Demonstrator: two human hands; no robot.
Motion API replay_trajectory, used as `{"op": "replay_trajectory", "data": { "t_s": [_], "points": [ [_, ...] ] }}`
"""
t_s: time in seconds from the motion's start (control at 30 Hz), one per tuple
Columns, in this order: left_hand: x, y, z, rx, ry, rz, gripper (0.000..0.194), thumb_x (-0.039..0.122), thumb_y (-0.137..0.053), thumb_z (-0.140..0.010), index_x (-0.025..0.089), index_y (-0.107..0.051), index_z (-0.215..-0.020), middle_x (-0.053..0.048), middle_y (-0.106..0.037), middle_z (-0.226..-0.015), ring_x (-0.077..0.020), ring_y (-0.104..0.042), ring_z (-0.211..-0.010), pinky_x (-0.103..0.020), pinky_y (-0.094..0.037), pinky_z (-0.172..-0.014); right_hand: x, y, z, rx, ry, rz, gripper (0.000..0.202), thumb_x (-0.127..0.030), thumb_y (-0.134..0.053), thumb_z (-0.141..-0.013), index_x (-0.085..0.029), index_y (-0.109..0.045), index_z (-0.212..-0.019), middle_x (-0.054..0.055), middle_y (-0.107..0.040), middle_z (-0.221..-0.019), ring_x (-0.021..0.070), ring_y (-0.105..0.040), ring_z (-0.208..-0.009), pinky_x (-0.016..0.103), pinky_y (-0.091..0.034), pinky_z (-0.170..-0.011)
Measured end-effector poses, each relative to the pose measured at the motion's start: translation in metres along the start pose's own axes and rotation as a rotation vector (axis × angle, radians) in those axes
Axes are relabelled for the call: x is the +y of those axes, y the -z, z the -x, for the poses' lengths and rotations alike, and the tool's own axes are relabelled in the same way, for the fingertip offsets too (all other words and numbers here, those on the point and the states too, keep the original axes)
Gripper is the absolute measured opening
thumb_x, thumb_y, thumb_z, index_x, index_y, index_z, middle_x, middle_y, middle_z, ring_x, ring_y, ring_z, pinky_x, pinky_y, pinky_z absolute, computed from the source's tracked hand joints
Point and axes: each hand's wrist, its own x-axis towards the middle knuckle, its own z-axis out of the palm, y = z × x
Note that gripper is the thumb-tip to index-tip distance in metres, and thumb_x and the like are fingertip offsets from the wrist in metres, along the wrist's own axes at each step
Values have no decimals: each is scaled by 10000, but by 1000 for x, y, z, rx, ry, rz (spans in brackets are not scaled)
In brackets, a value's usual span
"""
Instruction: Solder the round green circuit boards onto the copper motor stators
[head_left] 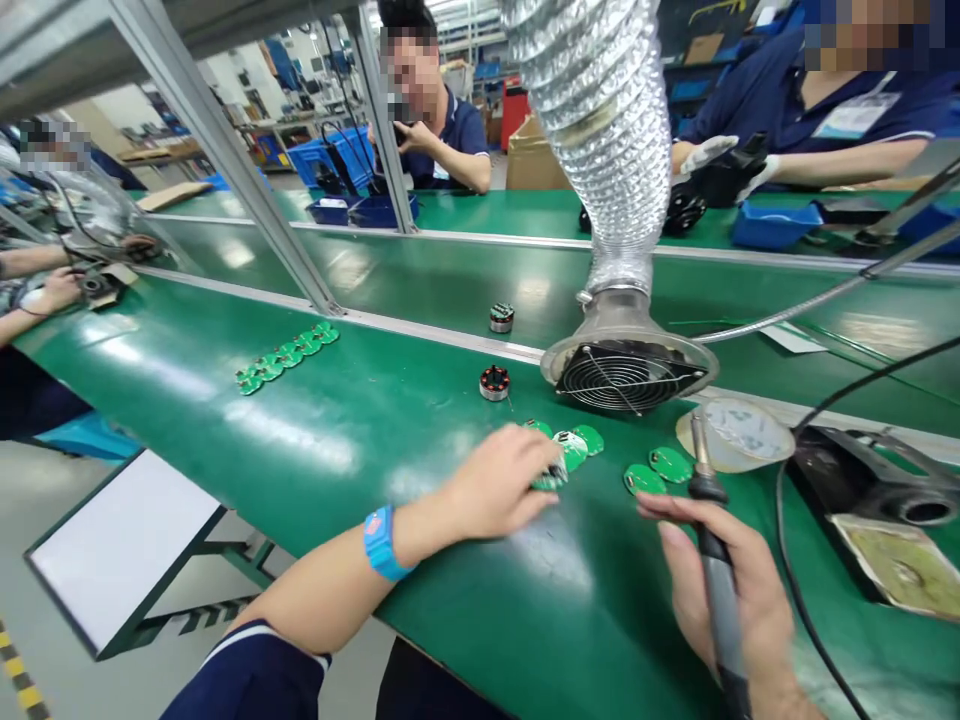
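My left hand (499, 482), with a blue band on its wrist, is closed over a round green circuit board (551, 474); the fingers partly hide it. More round boards (589, 440) lie just beyond those fingers. A soldering iron (721, 590) rests in my right hand (750, 600), its metal tip pointing up and away from me. The outstretched fingers of this hand reach a pair of green boards (670, 464), close to the nearer one. Whether they touch it, I cannot tell. A motor stator with copper windings (495, 383) stands upright beyond my left hand.
A fume extractor fan (630, 375) hangs from a silver duct (600, 130). On the right are a tape roll (739, 435), a black iron stand (885, 470) with a sponge tray (900, 565), and a cable. A row of boards (289, 357) lies left; co-workers sit opposite.
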Motion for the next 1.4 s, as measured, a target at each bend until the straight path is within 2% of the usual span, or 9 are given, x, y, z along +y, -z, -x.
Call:
{"op": "replay_trajectory", "data": {
  "t_s": [0.1,0.2,0.37,0.5,0.7,0.87,1.07,1.23,1.4],
  "points": [
    [-29,32,-1,252,266,-174,368,284,-610,-885,176,-508,-1222,-137,-601,-1189,-291,-553,-1099,-451,-457,-979,2,-2,3,-11,-37,-88,216,-405,-574,-935,-237,-644,-1052,54,-789,-866,230,-751,-677,374,-584,-675],
    [-67,52,2,234,690,-356,320,198,-660,-840,174,-534,-1134,-130,-592,-1163,-291,-547,-1106,-423,-452,-975,1,-3,5,-35,-17,-157,280,-359,-536,-970,-253,-580,-1225,47,-796,-924,209,-760,-660,349,-586,-649],
    [-97,56,12,280,874,-406,333,209,-707,-806,151,-537,-1086,-175,-582,-1172,-342,-551,-1129,-489,-455,-955,-6,0,2,-51,31,-130,200,-374,-514,-984,-257,-598,-1123,20,-788,-800,201,-749,-581,338,-597,-602],
    [-67,50,-5,603,654,-298,355,232,-622,-850,181,-505,-1180,-168,-518,-1291,-316,-496,-1247,-498,-421,-1030,-18,-5,2,-85,55,-146,131,-375,-562,-954,-262,-577,-1019,49,-773,-884,210,-752,-608,342,-613,-570],
    [31,44,-82,957,76,-192,265,268,-562,-880,185,-547,-1132,-158,-487,-1324,-293,-502,-1239,-470,-418,-1043,-43,-22,19,-166,135,-355,232,-232,-567,-929,-269,-423,-1107,68,-694,-1041,186,-756,-766,323,-640,-641],
    [99,22,-127,1220,12,29,228,210,-559,-872,193,-553,-1099,-149,-475,-1300,-273,-488,-1245,-465,-424,-1050,-52,-14,22,-23,195,-321,274,-177,-571,-917,-281,-401,-1104,54,-677,-1039,200,-732,-840,354,-627,-687],
    [105,5,-145,1198,237,459,187,179,-591,-819,198,-583,-1005,-119,-503,-1263,-234,-487,-1244,-403,-388,-1068,-46,-3,14,-16,277,-300,240,-153,-569,-902,-260,-456,-1085,-9,-646,-814,173,-677,-672,310,-580,-587],
    [88,-6,-155,1143,530,1016,148,177,-558,-805,207,-544,-949,-27,-559,-970,-144,-579,-891,-274,-469,-821,-43,-1,10,61,255,-292,241,-105,-559,-890,-261,-465,-1046,-10,-631,-820,156,-665,-684,283,-555,-612],
    [96,-33,-149,903,423,584,158,117,-556,-791,206,-561,-921,-78,-548,-1069,-211,-563,-1037,-375,-472,-934,-34,11,2,220,237,-217,231,-123,-566,-889,-269,-453,-1027,-25,-589,-802,151,-644,-668,304,-559,-625]
  ]
}}
